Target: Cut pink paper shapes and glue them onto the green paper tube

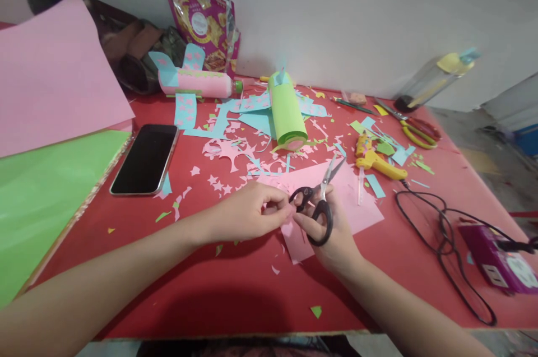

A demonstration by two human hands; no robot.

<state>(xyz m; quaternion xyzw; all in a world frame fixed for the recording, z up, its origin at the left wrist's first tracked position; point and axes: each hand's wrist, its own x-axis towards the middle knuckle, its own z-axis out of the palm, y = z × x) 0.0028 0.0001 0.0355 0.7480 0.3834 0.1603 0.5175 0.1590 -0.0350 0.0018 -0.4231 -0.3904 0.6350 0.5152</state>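
Near the middle of the red table, my left hand (pixel 258 208) is closed in a pinch on a small piece of pink paper (pixel 290 211), mostly covered by the fingertips. My right hand (pixel 336 228) has black-handled scissors (pixel 323 189) hooked on its fingers, blades parted and pointing away from me. Its thumb comes close to the left fingertips. Under both hands lies a larger pink sheet (pixel 361 205). Cut pink stars (pixel 217 184) and a pink offcut with cut-out edges (pixel 231 151) are scattered to the left.
A green paper tube plane (pixel 288 113) and a pink bottle plane (pixel 202 82) stand beyond. At left are a phone (pixel 145 160) and large paper sheets (pixel 54 82); at right, a yellow glue gun (pixel 376 161), its cord, yellow-handled scissors (pixel 416 131) and a purple power strip (pixel 487 256).
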